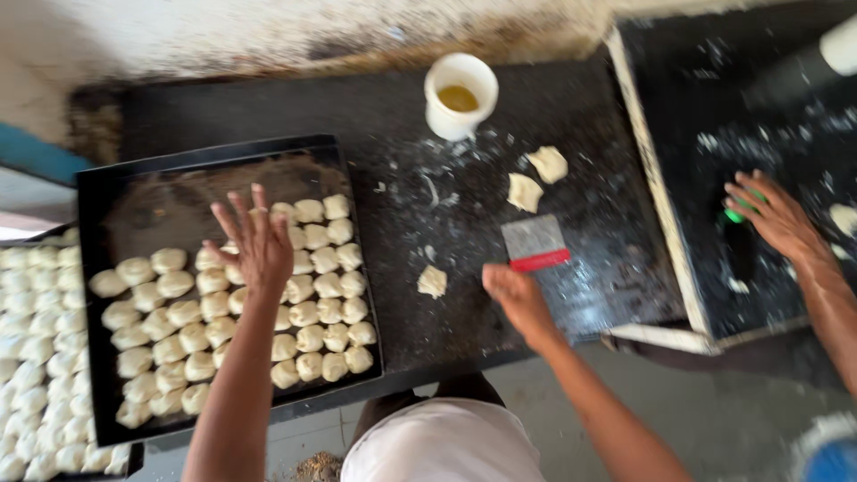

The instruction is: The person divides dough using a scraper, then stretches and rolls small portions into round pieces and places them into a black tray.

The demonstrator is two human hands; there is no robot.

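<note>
My left hand [254, 241] hovers with fingers spread over a black baking tray [134, 192] filled with several rows of small pale dough balls [308, 312]. My right hand [513, 295] rests on the dark worktop, fingers curled, and I cannot see anything in it. It lies beside a loose dough piece [433, 281] and just below a metal scraper with a red handle [534, 243]. Two more dough pieces [536, 178] lie farther back.
A white cup of yellow liquid [460, 94] stands at the back of the floured worktop [589, 116]. A second tray of dough balls [36, 357] sits at far left. At right, another person's hand [772, 214] touches a green-topped object on a separate dark table.
</note>
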